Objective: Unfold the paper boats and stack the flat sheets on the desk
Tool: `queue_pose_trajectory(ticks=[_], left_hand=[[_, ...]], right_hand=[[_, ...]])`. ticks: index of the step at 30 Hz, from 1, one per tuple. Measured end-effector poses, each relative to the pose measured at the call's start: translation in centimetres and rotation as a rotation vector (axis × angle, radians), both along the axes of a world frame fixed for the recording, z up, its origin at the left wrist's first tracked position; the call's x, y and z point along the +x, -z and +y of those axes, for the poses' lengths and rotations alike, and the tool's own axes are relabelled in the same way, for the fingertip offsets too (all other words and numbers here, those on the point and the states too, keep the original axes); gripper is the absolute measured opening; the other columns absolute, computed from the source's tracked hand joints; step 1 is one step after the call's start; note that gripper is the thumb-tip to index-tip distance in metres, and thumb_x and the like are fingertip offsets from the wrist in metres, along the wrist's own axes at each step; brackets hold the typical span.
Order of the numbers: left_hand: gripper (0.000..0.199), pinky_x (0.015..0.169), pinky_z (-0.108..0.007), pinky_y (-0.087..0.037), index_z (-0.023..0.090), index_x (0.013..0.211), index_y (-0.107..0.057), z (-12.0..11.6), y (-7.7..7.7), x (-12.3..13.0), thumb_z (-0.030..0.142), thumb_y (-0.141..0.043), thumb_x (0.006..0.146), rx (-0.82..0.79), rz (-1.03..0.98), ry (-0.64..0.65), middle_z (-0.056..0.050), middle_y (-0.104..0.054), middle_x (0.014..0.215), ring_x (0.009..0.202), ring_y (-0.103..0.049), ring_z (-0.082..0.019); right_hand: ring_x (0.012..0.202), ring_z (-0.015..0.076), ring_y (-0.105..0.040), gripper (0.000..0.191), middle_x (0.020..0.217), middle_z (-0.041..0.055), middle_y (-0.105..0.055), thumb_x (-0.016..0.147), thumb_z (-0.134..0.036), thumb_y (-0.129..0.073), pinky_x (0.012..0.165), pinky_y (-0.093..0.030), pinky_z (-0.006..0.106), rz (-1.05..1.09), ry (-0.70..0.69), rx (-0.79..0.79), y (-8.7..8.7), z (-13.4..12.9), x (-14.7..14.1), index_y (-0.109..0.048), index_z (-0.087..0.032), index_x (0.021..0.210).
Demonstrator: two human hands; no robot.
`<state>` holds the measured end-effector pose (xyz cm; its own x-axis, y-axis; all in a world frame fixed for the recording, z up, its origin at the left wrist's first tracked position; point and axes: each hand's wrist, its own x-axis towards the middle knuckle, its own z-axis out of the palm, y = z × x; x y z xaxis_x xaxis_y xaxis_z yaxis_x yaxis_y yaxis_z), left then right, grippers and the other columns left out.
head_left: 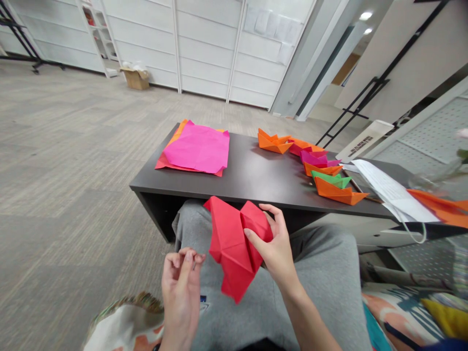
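Note:
A partly folded sheet of red paper (234,239), creased with flaps standing out, is held above my lap. My right hand (275,241) grips its right side, thumb on the near face and fingers behind. My left hand (183,278) is just left of the paper and apart from it. Its fingers are curled in with the thumb against them, and I see no paper in them.
A dark table (241,183) stands before my knees. On its left lies a stack of coloured sheets, pink paper (199,146) uppermost. Several folded paper boats, such as an orange boat (338,191), line its right side, near white printed sheets (391,187). A cardboard box (136,79) sits on the floor.

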<state>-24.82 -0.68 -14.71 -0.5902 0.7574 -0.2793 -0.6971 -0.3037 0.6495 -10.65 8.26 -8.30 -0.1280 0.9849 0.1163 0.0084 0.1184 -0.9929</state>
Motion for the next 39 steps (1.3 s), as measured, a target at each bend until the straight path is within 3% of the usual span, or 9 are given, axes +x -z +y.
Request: queue_pose_trajectory(ticks=[3, 5, 8, 10, 15, 22, 27, 33, 39], left_hand=[[0.034, 0.093, -0.035, -0.053, 0.022, 0.09, -0.06, -0.1, 0.2, 0.3, 0.038, -0.085, 0.073, 0.012, 0.01, 0.138, -0.004, -0.068, 0.106, 0.103, -0.064, -0.021], [0.06, 0.099, -0.039, -0.05, 0.022, 0.111, -0.062, -0.2, 0.5, 0.6, 0.046, -0.09, 0.063, 0.03, 0.029, 0.235, -0.011, -0.065, 0.123, 0.12, -0.059, -0.029], [0.088, 0.096, -0.038, -0.051, 0.027, 0.132, -0.053, -0.6, 1.0, 0.9, 0.04, -0.095, 0.056, 0.047, 0.064, 0.358, -0.012, -0.064, 0.125, 0.117, -0.062, -0.03], [0.081, 0.088, -0.033, -0.053, 0.026, 0.13, -0.054, -0.9, 1.4, 0.9, 0.034, -0.094, 0.06, 0.044, 0.133, 0.393, -0.009, -0.068, 0.114, 0.103, -0.067, -0.025], [0.054, 0.072, -0.024, -0.052, 0.019, 0.101, -0.064, -0.8, 2.4, 0.5, 0.028, -0.093, 0.057, -0.069, 0.243, 0.237, -0.002, -0.07, 0.089, 0.077, -0.067, -0.017], [0.028, 0.089, -0.029, -0.051, 0.017, 0.076, -0.066, -0.6, 2.7, 0.3, 0.029, -0.089, 0.065, -0.076, 0.301, 0.181, -0.006, -0.072, 0.096, 0.098, -0.066, -0.022], [0.035, 0.098, -0.035, -0.048, 0.018, 0.06, -0.054, -0.7, 1.3, 0.6, 0.026, -0.088, 0.063, -0.046, 0.313, 0.202, -0.009, -0.069, 0.117, 0.116, -0.062, -0.03], [0.036, 0.095, -0.033, -0.049, 0.018, 0.058, -0.049, -0.7, 1.7, 0.2, 0.023, -0.084, 0.068, 0.0, 0.449, 0.213, -0.007, -0.067, 0.116, 0.112, -0.063, -0.027], [0.008, 0.1, -0.031, -0.05, 0.022, 0.075, -0.07, -1.0, 1.4, -0.1, 0.02, -0.076, 0.079, 0.056, 0.867, 0.242, -0.007, -0.064, 0.123, 0.119, -0.061, -0.023]], right_hand=[[0.094, 0.0222, -0.062, 0.056, 0.106, 0.003, -0.064, 0.077, -0.02, -0.079, 0.088, -0.05, 0.037, -0.037, -0.12, 0.036, -0.4, -0.4, 0.6, -0.05, -0.032, 0.124], [0.086, 0.0204, -0.062, 0.064, 0.097, 0.0012, -0.064, 0.079, -0.017, -0.077, 0.084, -0.05, 0.036, -0.086, -0.317, 0.021, -0.7, -0.8, 1.1, -0.048, -0.033, 0.133], [0.085, 0.0192, -0.062, 0.079, 0.094, 0.0, -0.065, 0.077, -0.018, -0.081, 0.084, -0.049, 0.035, -0.171, -0.586, 0.013, -1.0, -1.0, 1.6, -0.042, -0.032, 0.144], [0.088, 0.0196, -0.062, 0.086, 0.098, 0.0006, -0.066, 0.072, -0.025, -0.087, 0.085, -0.048, 0.034, -0.206, -0.683, -0.003, -1.1, -1.0, 1.8, -0.043, -0.032, 0.146], [0.073, 0.0132, -0.056, 0.063, 0.081, -0.0042, -0.059, 0.081, -0.025, -0.079, 0.069, -0.047, 0.026, -0.206, -0.546, -0.034, -0.6, -0.7, 1.5, -0.053, -0.03, 0.137], [0.077, 0.0129, -0.061, 0.059, 0.087, -0.0038, -0.063, 0.083, -0.016, -0.076, 0.074, -0.05, 0.026, -0.129, -0.337, 0.319, 0.9, -0.6, 1.5, -0.054, -0.037, 0.133], [0.078, 0.0125, -0.061, 0.061, 0.085, -0.0045, -0.059, 0.082, -0.013, -0.076, 0.079, -0.052, 0.025, -0.087, -0.297, 0.427, 1.1, -0.6, 1.8, -0.052, -0.037, 0.133], [0.082, 0.0126, -0.061, 0.06, 0.078, -0.0069, -0.054, 0.082, -0.016, -0.076, 0.08, -0.05, 0.025, 0.021, -0.314, 0.333, 0.4, -0.3, 2.0, -0.051, -0.037, 0.132], [0.077, 0.0139, -0.067, 0.063, 0.087, -0.004, -0.074, 0.08, -0.016, -0.078, 0.077, -0.052, 0.028, -0.185, -0.595, 0.031, -0.9, -0.3, 2.1, -0.05, -0.033, 0.135]])
